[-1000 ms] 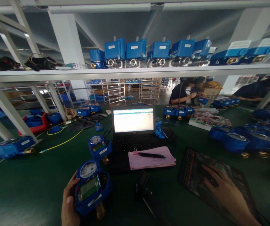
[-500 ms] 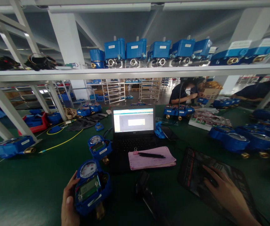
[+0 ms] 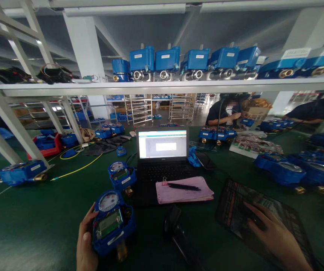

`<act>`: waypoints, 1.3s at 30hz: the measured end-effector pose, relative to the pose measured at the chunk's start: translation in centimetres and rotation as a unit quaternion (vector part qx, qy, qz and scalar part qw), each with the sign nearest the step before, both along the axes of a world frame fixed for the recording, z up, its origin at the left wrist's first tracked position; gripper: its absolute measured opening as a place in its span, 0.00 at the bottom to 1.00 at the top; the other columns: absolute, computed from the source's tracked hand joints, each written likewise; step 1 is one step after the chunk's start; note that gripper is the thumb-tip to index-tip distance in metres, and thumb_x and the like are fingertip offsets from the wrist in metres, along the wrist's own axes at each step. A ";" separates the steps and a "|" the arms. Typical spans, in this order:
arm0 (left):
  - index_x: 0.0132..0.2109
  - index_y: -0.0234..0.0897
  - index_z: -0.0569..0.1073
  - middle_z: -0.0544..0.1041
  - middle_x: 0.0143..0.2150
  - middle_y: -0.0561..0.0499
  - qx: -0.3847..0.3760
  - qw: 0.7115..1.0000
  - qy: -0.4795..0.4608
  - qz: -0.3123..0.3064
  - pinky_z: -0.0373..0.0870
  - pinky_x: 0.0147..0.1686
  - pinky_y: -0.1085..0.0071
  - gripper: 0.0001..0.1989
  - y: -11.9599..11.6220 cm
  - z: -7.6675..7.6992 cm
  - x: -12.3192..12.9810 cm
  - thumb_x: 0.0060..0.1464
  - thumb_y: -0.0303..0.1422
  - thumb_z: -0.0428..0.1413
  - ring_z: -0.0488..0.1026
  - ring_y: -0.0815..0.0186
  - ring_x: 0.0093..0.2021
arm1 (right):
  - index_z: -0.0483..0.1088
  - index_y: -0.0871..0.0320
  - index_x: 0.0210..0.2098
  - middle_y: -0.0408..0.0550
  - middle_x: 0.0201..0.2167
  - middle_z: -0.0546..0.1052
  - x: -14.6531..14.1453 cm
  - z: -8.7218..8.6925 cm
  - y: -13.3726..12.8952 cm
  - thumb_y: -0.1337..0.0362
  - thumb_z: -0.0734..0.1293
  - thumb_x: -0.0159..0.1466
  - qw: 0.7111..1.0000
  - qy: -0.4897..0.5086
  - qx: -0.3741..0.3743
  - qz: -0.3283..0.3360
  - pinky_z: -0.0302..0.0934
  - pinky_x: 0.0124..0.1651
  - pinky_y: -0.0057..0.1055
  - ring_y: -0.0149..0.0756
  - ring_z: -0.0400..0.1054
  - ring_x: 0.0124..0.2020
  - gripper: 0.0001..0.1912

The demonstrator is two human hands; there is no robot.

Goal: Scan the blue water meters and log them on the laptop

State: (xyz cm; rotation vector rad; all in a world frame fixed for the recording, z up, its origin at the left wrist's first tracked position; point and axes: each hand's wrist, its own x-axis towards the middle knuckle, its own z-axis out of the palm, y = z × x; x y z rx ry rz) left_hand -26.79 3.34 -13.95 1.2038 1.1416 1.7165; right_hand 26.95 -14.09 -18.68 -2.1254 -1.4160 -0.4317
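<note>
My left hand [image 3: 85, 242] grips the left side of a blue water meter [image 3: 111, 223] with a round dial, a small display and a brass fitting, low on the green table [image 3: 37, 218]. My right hand [image 3: 275, 237] rests on a dark mouse [image 3: 254, 218] on a patterned mouse pad [image 3: 266, 216] at the lower right. An open laptop [image 3: 163, 158] stands straight ahead with a small dialog box on its lit screen. A second blue meter [image 3: 121, 175] sits left of the laptop. A pink clipped paper pad [image 3: 183, 190] with a black pen [image 3: 184, 186] lies on the laptop's front.
A black handheld scanner [image 3: 176, 233] lies between my hands. More blue meters [image 3: 292, 171] line the right side and the overhead shelf [image 3: 162, 88]. A yellow cable [image 3: 77, 169] and another meter [image 3: 20, 172] lie to the left. A seated person [image 3: 224, 111] works at the far side.
A dialog box has appeared on the laptop screen. My view has shifted slightly; both hands stay where they were.
</note>
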 end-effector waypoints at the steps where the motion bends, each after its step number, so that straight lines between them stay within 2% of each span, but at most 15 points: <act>1: 0.48 0.42 0.74 0.66 0.69 0.43 0.000 1.000 -0.005 -0.004 0.58 0.63 0.35 0.27 0.0 0.0 0.0 0.55 0.59 0.53 0.61 0.36 0.67 | 0.75 0.53 0.56 0.57 0.58 0.73 0.0 0.0 0.0 0.44 0.55 0.67 1.000 0.000 -0.001 0.003 0.75 0.46 0.54 0.57 0.74 0.51 0.30; 3: 0.48 0.43 0.74 0.65 0.70 0.44 -0.002 1.000 -0.017 -0.014 0.53 0.64 0.32 0.26 0.1 -0.1 -0.2 0.55 0.58 0.54 0.58 0.34 0.68 | 0.75 0.53 0.56 0.56 0.58 0.73 0.1 -0.1 0.0 0.43 0.55 0.67 1.000 0.001 -0.003 0.005 0.75 0.44 0.54 0.57 0.74 0.50 0.30; 5: 0.48 0.43 0.75 0.65 0.70 0.44 -0.004 1.000 -0.022 -0.014 0.53 0.64 0.31 0.27 0.2 -0.2 -0.4 0.54 0.59 0.55 0.59 0.34 0.68 | 0.75 0.53 0.56 0.56 0.58 0.73 0.1 -0.1 0.0 0.43 0.55 0.67 1.000 0.004 -0.006 0.001 0.75 0.43 0.53 0.57 0.74 0.50 0.30; 8: 0.47 0.43 0.75 0.67 0.68 0.44 -0.009 0.999 -0.028 -0.016 0.57 0.64 0.35 0.28 0.4 -0.4 -0.6 0.51 0.60 0.56 0.60 0.36 0.67 | 0.74 0.53 0.57 0.57 0.58 0.73 0.0 -0.1 0.1 0.42 0.54 0.67 1.000 0.010 -0.014 -0.006 0.75 0.44 0.54 0.58 0.73 0.51 0.32; 11: 0.47 0.42 0.75 0.67 0.68 0.43 -0.002 1.000 -0.022 -0.013 0.61 0.64 0.41 0.28 0.5 -0.8 -0.8 0.52 0.60 0.56 0.62 0.39 0.67 | 0.74 0.54 0.57 0.58 0.58 0.72 -0.1 0.0 0.2 0.41 0.54 0.67 1.000 0.012 -0.017 -0.010 0.74 0.46 0.56 0.59 0.73 0.52 0.33; 13: 0.48 0.42 0.75 0.66 0.69 0.44 -0.002 1.000 -0.023 -0.016 0.63 0.63 0.41 0.28 0.8 -1.2 -1.1 0.53 0.59 0.56 0.62 0.39 0.67 | 0.74 0.54 0.57 0.58 0.58 0.72 -0.2 0.1 0.2 0.41 0.53 0.67 1.000 0.013 -0.016 -0.014 0.74 0.46 0.56 0.59 0.73 0.52 0.34; 17: 0.47 0.42 0.75 0.66 0.69 0.43 -0.028 0.999 -0.031 -0.031 0.68 0.58 0.41 0.31 1.3 -1.9 -2.0 0.47 0.61 0.59 0.64 0.36 0.65 | 0.74 0.54 0.57 0.57 0.59 0.72 -0.2 0.2 0.1 0.41 0.53 0.67 1.000 0.011 -0.017 -0.021 0.74 0.47 0.55 0.58 0.73 0.52 0.33; 19: 0.46 0.42 0.75 0.66 0.69 0.43 -0.026 0.999 -0.028 -0.030 0.67 0.59 0.40 0.31 1.3 -1.8 -2.0 0.47 0.62 0.59 0.63 0.36 0.66 | 0.74 0.53 0.57 0.56 0.59 0.72 -0.2 0.1 0.1 0.41 0.54 0.67 1.000 0.011 -0.017 -0.021 0.74 0.47 0.54 0.57 0.73 0.51 0.33; 23: 0.48 0.44 0.74 0.65 0.70 0.45 -0.006 1.000 -0.018 -0.018 0.57 0.64 0.34 0.28 0.4 -0.5 -0.8 0.53 0.61 0.55 0.60 0.36 0.68 | 0.74 0.54 0.57 0.57 0.58 0.72 -0.1 0.1 0.1 0.41 0.53 0.67 1.000 0.010 -0.012 -0.021 0.74 0.46 0.55 0.58 0.73 0.51 0.33; 28: 0.47 0.43 0.74 0.64 0.70 0.41 -0.004 1.000 -0.025 -0.018 0.53 0.61 0.26 0.28 -0.1 0.4 0.0 0.53 0.60 0.55 0.58 0.31 0.68 | 0.74 0.54 0.57 0.58 0.58 0.73 0.1 0.0 0.1 0.41 0.53 0.67 1.000 0.009 -0.020 -0.019 0.73 0.48 0.57 0.59 0.73 0.51 0.33; 31: 0.47 0.43 0.74 0.64 0.70 0.42 -0.004 1.000 -0.020 -0.017 0.54 0.61 0.27 0.28 -0.1 0.3 -0.1 0.53 0.60 0.54 0.58 0.32 0.67 | 0.74 0.53 0.57 0.57 0.59 0.72 0.2 -0.3 0.1 0.41 0.54 0.68 1.000 0.005 -0.017 -0.014 0.73 0.48 0.57 0.59 0.73 0.52 0.33; 36: 0.47 0.43 0.74 0.66 0.69 0.45 -0.002 1.000 -0.010 -0.011 0.56 0.64 0.35 0.27 -0.1 0.3 -0.1 0.54 0.60 0.54 0.60 0.36 0.68 | 0.75 0.53 0.56 0.56 0.58 0.73 0.0 -0.2 0.2 0.42 0.54 0.67 1.000 -0.004 -0.004 -0.021 0.74 0.46 0.56 0.58 0.73 0.51 0.32; 39: 0.47 0.43 0.74 0.65 0.70 0.44 -0.007 1.000 -0.015 -0.015 0.56 0.63 0.33 0.28 -0.1 0.3 -0.1 0.53 0.61 0.54 0.60 0.35 0.68 | 0.75 0.53 0.55 0.56 0.57 0.73 0.0 0.0 0.2 0.43 0.55 0.67 1.000 0.000 -0.003 -0.018 0.74 0.46 0.56 0.58 0.73 0.50 0.31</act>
